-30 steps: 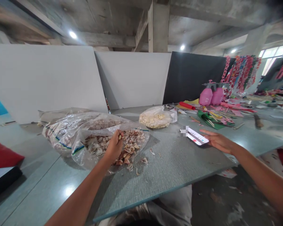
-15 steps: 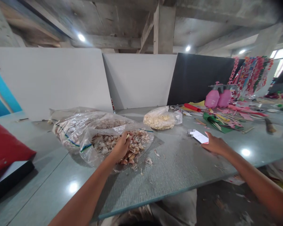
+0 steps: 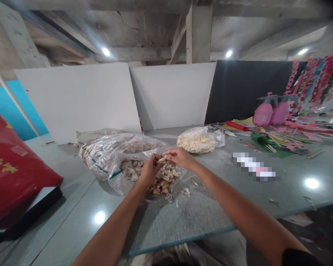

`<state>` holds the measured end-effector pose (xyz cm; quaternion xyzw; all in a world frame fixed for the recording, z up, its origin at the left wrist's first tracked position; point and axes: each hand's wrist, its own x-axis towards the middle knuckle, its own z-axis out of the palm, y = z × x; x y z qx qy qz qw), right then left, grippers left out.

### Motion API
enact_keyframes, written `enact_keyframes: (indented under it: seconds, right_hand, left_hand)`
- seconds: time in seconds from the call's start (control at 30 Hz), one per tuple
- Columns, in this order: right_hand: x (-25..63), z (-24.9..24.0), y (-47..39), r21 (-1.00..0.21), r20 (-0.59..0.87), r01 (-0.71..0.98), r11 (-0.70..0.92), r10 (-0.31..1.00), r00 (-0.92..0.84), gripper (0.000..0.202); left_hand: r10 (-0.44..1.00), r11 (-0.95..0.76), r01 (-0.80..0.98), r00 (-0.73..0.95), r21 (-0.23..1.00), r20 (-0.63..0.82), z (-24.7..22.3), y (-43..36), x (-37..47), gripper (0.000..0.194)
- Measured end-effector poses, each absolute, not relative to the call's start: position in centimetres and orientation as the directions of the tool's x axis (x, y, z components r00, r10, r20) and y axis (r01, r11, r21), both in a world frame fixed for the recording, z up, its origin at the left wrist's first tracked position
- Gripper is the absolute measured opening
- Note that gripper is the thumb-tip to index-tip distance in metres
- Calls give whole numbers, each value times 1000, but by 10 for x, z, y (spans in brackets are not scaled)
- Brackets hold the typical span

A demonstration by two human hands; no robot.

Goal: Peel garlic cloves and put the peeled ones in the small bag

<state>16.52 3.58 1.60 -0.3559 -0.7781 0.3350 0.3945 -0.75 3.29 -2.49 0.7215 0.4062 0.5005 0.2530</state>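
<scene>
Both my hands meet over an open clear plastic bag [image 3: 113, 142] of garlic. My left hand [image 3: 150, 170] is closed on a pale garlic clove [image 3: 162, 160]. My right hand [image 3: 180, 158] pinches the same clove from the other side with its fingertips. Below them, unpeeled garlic cloves [image 3: 163, 183] and loose papery skins [image 3: 131, 168] lie at the bag's mouth. Behind my right hand sits a smaller clear bag of pale peeled cloves [image 3: 197, 142].
A pixelated phone [image 3: 254, 168] lies on the table [image 3: 199, 210] to the right. Pink spray bottles [image 3: 272, 111], a red roll [image 3: 236, 126] and craft scraps are farther right. At left are a red bag [image 3: 19, 170] and a black-edged box [image 3: 30, 212]. White boards [image 3: 172, 96] stand behind.
My right hand has left the phone and come over to my left hand, gripping the clove there. The view has turned slightly left.
</scene>
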Motion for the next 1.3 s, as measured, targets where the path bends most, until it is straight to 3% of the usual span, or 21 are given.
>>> enact_keyframes:
  seconds: [0.13,0.37,0.6,0.83,1.1,1.3]
  right_hand:
    - [159,-3,42,-838,401,223,499,838,-370,34]
    - [163,-10,33,-727,483,392,564,826,-292,26]
    - [161,-7,29,-651,543,436,622,782,-306,26]
    - [158,-9,31,-558,621,479,677,724,-300,22]
    - [157,-12,36,-602,602,492,629,762,-238,20]
    - [159,-11,35,-620,594,493,610,776,-213,21]
  left_hand:
    - [851,-522,315,135,793,507,-24,32,-7,21]
    - [873,-481,283,242,830,423,-27,30,-5,22]
    - [843,-513,490,137,704,520,-22,31,-9,24]
    - [825,-520,528,107,671,555,-20,29,-8,24]
    - [805,-555,465,91,690,587,-21,28,-6,22]
    - [848,-525,226,54,820,528,-23,31,-4,28]
